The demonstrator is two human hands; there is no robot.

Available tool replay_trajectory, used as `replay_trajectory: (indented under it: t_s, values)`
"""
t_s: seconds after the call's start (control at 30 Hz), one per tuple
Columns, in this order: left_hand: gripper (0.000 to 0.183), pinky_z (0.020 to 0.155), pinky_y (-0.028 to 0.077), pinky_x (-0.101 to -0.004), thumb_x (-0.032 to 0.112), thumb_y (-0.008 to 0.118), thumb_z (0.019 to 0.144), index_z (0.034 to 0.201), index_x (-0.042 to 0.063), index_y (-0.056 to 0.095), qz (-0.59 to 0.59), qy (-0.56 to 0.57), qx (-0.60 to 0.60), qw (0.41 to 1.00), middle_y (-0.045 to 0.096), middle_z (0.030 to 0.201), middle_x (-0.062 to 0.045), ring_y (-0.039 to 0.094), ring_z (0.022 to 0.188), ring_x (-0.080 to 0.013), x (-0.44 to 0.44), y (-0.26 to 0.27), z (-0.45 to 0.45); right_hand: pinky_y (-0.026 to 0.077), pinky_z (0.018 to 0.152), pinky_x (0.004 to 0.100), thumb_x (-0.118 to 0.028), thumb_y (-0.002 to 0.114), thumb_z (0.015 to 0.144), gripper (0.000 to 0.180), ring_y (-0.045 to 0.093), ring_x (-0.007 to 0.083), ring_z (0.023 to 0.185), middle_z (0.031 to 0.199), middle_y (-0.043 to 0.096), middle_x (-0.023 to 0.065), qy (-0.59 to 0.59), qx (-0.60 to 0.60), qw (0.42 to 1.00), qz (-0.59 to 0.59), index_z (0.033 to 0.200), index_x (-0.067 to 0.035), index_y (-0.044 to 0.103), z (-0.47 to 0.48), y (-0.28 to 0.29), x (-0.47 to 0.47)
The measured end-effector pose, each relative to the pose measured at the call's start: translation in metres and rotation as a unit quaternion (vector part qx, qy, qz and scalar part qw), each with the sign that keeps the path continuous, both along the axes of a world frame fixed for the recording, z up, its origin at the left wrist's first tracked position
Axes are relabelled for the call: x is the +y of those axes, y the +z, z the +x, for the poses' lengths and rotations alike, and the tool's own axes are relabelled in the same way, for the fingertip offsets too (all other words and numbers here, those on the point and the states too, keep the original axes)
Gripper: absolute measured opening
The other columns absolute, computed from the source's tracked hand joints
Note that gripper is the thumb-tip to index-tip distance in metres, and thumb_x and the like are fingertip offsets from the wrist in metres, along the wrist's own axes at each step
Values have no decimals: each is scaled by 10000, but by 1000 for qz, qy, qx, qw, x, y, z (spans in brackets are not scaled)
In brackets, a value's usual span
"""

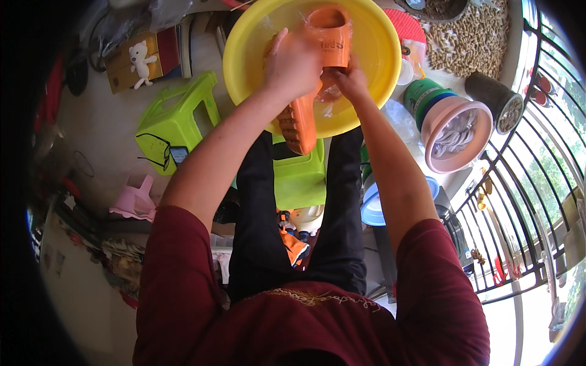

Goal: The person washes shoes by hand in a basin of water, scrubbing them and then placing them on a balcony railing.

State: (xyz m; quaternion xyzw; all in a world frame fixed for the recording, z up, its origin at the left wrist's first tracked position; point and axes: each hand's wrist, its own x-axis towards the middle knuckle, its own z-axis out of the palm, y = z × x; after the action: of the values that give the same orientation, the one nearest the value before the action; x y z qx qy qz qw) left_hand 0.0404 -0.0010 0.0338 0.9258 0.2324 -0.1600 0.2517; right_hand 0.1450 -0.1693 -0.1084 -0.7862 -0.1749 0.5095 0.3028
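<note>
An orange slide slipper (pixel 303 123) is held over a yellow plastic basin (pixel 238 78) with water in it. Its ridged sole edge faces left, the heel end hangs over the near rim, and the wide strap (pixel 336 45) bears writing. My right hand (pixel 351 82) grips the slipper just below the strap, with some fingers hidden behind it. Across the slipper's middle lies my left hand (pixel 295 64), its fingers blurred and its thumb raised. Whether it holds anything there cannot be made out.
A green plastic stool (pixel 300 183) stands between my legs. Another green stool (pixel 176 119) at left carries eyeglasses (pixel 160 151) and a phone (pixel 179 154). At right are stacked buckets (pixel 430 103), a pink basin (pixel 485 126), spread peanuts (pixel 476 43) and a metal railing (pixel 517 183).
</note>
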Motion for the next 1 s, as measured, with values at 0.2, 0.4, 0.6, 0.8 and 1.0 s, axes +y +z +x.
replay_trajectory:
  t_s: [0.2,0.4,0.6,0.8,1.0]
  values:
    - [568,898,379,-396,375,680,720,1055,-35,474,-23,57,67,996,633,808,-196,617,825,-297,-6,-30,6,444,848,428,-309,617,819,504,567,361,994,1112,583,185,-18,-1,999,48,1220,-88,407,1,27,11]
    - [664,812,430,-381,283,675,712,1164,-105,384,27,119,58,991,635,748,-201,630,747,-326,-21,-66,4,424,890,380,-293,614,813,592,524,318,1085,1201,516,187,132,-58,985,-95,1276,-34,350,11,51,15]
    - [695,760,459,-406,132,649,684,1239,-119,315,68,184,48,979,632,785,-223,631,760,-338,-31,-92,5,365,970,365,-318,636,794,780,421,338,1205,1276,424,235,-127,228,952,162,1375,-18,211,9,79,17]
    - [812,693,494,-426,141,670,683,1295,-132,211,71,241,-55,966,623,858,-251,628,743,-361,-37,-127,-2,336,995,414,-479,669,722,918,381,383,1220,1354,303,277,-80,-150,985,-34,1341,30,221,-14,82,77]
    - [864,863,437,-402,161,674,705,1347,-71,145,13,186,97,978,597,1002,-251,609,895,-353,-34,-88,13,358,974,366,-638,550,750,818,505,361,1116,1135,544,285,-143,-78,987,12,1225,21,457,10,55,75]
